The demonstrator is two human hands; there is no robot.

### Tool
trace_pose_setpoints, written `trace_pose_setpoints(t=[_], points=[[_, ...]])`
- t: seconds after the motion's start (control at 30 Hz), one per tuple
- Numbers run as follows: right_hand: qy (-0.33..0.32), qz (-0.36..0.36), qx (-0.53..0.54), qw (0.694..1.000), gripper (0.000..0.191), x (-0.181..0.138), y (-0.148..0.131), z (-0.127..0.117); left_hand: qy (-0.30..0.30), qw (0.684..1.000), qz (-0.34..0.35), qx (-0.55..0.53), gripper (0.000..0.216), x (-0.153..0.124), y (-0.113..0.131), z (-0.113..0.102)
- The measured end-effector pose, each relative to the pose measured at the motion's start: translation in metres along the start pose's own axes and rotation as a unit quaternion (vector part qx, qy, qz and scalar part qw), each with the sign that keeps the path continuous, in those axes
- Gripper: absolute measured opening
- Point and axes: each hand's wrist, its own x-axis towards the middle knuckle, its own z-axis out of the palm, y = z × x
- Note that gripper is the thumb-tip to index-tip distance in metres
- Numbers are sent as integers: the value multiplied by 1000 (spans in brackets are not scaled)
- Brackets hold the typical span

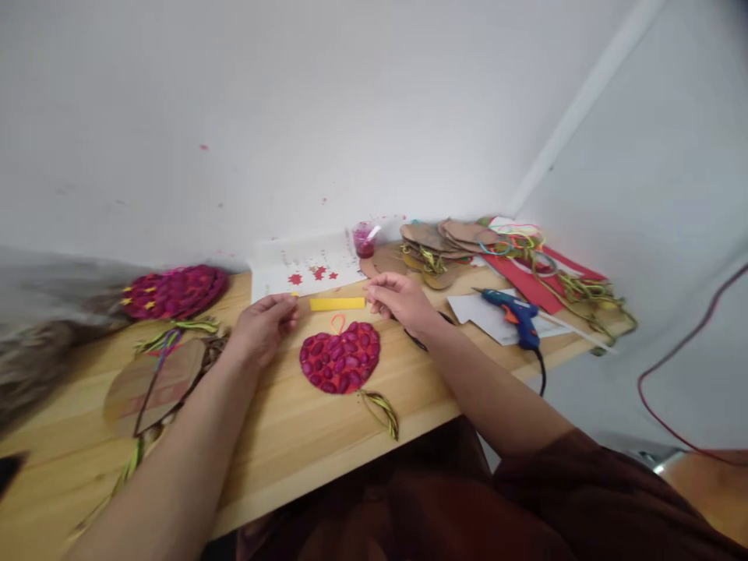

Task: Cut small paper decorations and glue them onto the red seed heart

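My left hand (266, 326) is closed, with a small yellow piece (294, 294) showing at its fingertips. Opposite it, my right hand (398, 299) pinches at the right end of a yellow paper strip (337, 304). Just below the strip, a heart-like ornament (340, 358) covered in purple-red beans or pebbles lies on the wooden table (327, 444). An orange loop (337, 323) sticks up from its top, and a green-yellow tassel (382, 413) trails from its lower edge.
Left stand a stack of purple ornaments (175, 292) with yellow stars and a cardboard piece (155, 382). Behind are white paper (274, 273) with red stars and a purple-stained cup (365, 240). At right lie a blue glue gun (514, 313), cardboard shapes (435, 238) and red strips (526, 282).
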Motion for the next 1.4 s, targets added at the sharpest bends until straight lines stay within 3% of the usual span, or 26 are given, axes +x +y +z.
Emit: trace_pose_setpoints(t=[0.1, 0.13, 0.17, 0.37, 0.5, 0.63, 0.8, 1.17, 1.4], points=[[38, -26, -137, 990, 22, 0, -8, -22, -15, 1000, -10, 0, 33, 2, 0, -1], [54, -53, -300, 951, 27, -1, -13, -36, -18, 1000, -9, 1, 33, 2, 0, -1], [69, -55, -369, 925, 28, -1, -18, -52, -19, 1000, -9, 2, 33, 1, 1, 0], [112, 21, -607, 786, 24, 11, -30, -166, -17, 1000, -15, 11, 33, 1, 2, 5], [47, 61, -697, 713, 24, 25, -17, -209, -13, 1000, -10, 11, 34, 1, 1, 5], [-2, 67, -745, 664, 30, 36, -6, -219, -21, 1000, 1, 16, 33, 2, 0, 5], [-16, 73, -775, 628, 33, 45, -3, -215, -25, 999, -1, 23, 33, 4, -2, 2], [-2, 63, -800, 597, 36, 44, 4, -208, -18, 999, -4, 29, 34, 4, -2, 5], [-5, 64, -810, 583, 32, 35, -11, -208, -26, 999, 0, 30, 32, 0, 2, 6]])
